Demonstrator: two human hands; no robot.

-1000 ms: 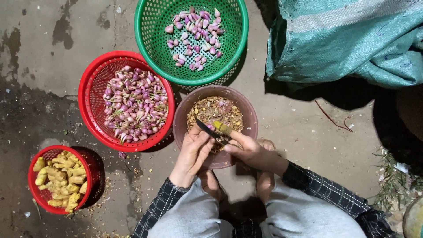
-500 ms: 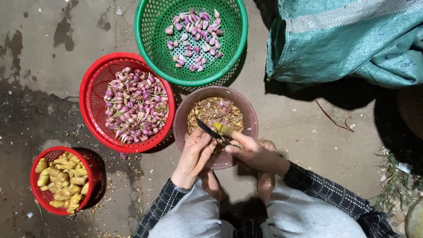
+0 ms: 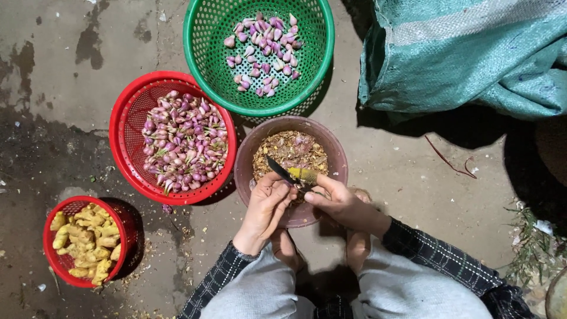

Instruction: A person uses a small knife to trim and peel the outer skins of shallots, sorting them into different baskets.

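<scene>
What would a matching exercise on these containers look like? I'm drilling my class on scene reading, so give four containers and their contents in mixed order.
Containers:
1. green basket
2. large red basket
3. small red basket
4. brown bowl

Contents:
a. yellowish knobbly ginger pieces
b. a dense heap of purple-pink shallots with skins on
c. dry brownish peelings
d. a thin scatter of peeled pale purple shallots

Pairs: 1-d, 2-b, 3-a, 4-c
</scene>
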